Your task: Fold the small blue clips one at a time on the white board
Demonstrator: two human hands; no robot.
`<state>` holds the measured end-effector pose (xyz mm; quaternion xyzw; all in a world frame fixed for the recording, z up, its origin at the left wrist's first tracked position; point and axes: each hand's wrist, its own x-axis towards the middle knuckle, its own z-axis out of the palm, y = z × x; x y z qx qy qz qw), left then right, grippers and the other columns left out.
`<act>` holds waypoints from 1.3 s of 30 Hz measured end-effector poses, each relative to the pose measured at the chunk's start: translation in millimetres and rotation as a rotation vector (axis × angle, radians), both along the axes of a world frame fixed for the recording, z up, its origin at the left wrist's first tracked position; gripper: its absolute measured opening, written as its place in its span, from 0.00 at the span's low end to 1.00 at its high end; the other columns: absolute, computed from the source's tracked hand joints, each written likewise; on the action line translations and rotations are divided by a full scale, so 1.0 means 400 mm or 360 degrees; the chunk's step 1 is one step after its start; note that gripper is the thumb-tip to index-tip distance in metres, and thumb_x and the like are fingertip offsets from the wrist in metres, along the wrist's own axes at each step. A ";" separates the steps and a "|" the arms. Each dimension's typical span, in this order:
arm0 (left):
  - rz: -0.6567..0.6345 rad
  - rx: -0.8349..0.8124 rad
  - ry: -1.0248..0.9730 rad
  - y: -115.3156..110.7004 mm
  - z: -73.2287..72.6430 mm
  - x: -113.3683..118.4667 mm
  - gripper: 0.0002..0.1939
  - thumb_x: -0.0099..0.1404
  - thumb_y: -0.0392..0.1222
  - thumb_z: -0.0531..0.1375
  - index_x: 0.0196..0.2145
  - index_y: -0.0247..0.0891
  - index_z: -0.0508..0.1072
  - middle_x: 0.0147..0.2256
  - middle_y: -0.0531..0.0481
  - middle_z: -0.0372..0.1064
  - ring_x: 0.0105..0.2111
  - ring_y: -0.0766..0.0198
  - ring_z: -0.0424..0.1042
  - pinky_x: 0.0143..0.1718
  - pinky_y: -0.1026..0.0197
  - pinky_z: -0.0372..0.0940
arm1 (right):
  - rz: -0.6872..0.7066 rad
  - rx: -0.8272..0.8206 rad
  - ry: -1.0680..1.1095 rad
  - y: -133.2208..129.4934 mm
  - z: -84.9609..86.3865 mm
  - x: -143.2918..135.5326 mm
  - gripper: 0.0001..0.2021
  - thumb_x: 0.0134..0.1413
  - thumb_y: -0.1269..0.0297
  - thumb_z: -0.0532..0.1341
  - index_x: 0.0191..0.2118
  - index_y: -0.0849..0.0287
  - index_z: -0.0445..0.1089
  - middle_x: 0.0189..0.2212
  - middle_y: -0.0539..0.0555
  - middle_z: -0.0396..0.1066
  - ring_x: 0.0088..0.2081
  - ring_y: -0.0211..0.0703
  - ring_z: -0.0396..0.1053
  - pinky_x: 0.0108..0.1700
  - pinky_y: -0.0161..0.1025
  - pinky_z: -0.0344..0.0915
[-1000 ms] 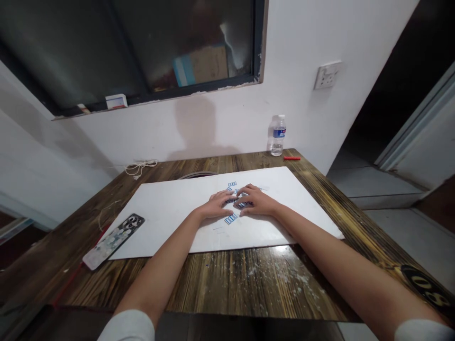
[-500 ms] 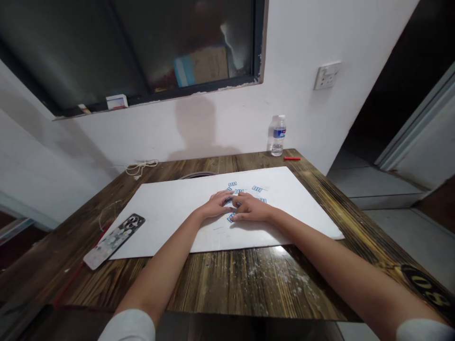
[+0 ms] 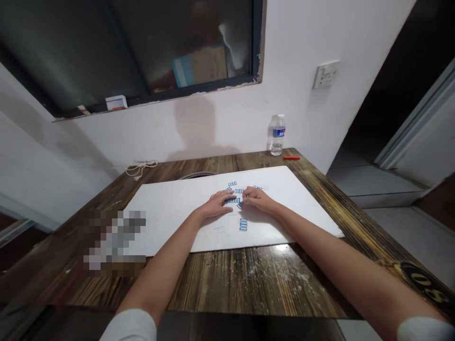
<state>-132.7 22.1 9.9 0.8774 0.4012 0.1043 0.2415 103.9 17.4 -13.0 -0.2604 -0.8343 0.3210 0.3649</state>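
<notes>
Several small blue-and-white barred pieces lie on the white board. My left hand [image 3: 217,203] rests on the board with fingers and thumb apart, at the left end of a short row of pieces [image 3: 233,200]. To its right, my right hand [image 3: 259,199] has its fingers curled together, fingertips down by a tilted piece [image 3: 240,205]; whether they pinch anything is hidden. A three-part strip [image 3: 243,224] lies apart, nearer to me. Farther off are another row [image 3: 238,191] and a small group [image 3: 232,183]. One group [image 3: 257,187] is partly covered by my right hand.
The white board [image 3: 170,208] lies on a dark wooden table [image 3: 220,284]. At the back stand a water bottle [image 3: 278,135] and a red pen-like stick [image 3: 292,157]. A pale cord [image 3: 141,166] lies back left. A pixelated patch covers the left front.
My right hand has shifted slightly away and to the right, its fingers curling in. A strip that was beneath its thumb now lies uncovered, nearer and farther right. My left hand stays put.
</notes>
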 end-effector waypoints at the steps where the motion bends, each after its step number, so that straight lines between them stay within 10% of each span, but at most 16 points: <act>1: 0.0003 -0.0002 0.0006 0.000 0.000 0.000 0.29 0.59 0.48 0.63 0.58 0.48 0.66 0.65 0.48 0.53 0.66 0.50 0.46 0.65 0.44 0.41 | 0.0007 0.0043 -0.0052 0.003 0.001 0.004 0.22 0.62 0.54 0.52 0.28 0.57 0.79 0.26 0.54 0.67 0.36 0.44 0.62 0.46 0.44 0.59; 18: -0.0131 -0.0101 0.0171 0.004 0.013 -0.008 0.45 0.50 0.58 0.68 0.63 0.51 0.59 0.68 0.48 0.41 0.68 0.46 0.36 0.65 0.42 0.34 | 0.0184 0.0307 -0.0204 0.001 0.004 0.003 0.19 0.63 0.54 0.55 0.32 0.56 0.80 0.28 0.53 0.66 0.35 0.42 0.63 0.43 0.42 0.59; 25: -0.0119 -0.0101 0.0186 0.005 0.010 -0.007 0.37 0.58 0.57 0.63 0.63 0.51 0.61 0.68 0.48 0.42 0.68 0.48 0.36 0.65 0.44 0.34 | 0.0183 0.0284 -0.0301 -0.005 0.011 0.001 0.16 0.62 0.55 0.57 0.35 0.55 0.80 0.30 0.53 0.67 0.37 0.42 0.63 0.44 0.41 0.58; 33: -0.0174 -0.0037 0.0214 -0.004 0.016 -0.006 0.51 0.43 0.59 0.72 0.63 0.52 0.60 0.68 0.46 0.40 0.67 0.41 0.35 0.65 0.40 0.33 | 0.0118 0.0358 -0.0340 -0.011 0.015 -0.001 0.12 0.60 0.60 0.59 0.33 0.55 0.80 0.30 0.52 0.67 0.36 0.42 0.62 0.44 0.41 0.58; 39: 0.0058 -0.0015 -0.0165 0.004 -0.006 -0.001 0.25 0.65 0.51 0.58 0.59 0.47 0.66 0.63 0.46 0.56 0.64 0.53 0.53 0.64 0.47 0.47 | -0.0306 0.0405 -0.0371 -0.003 0.002 0.003 0.15 0.63 0.59 0.55 0.35 0.55 0.79 0.34 0.55 0.69 0.38 0.43 0.61 0.44 0.42 0.56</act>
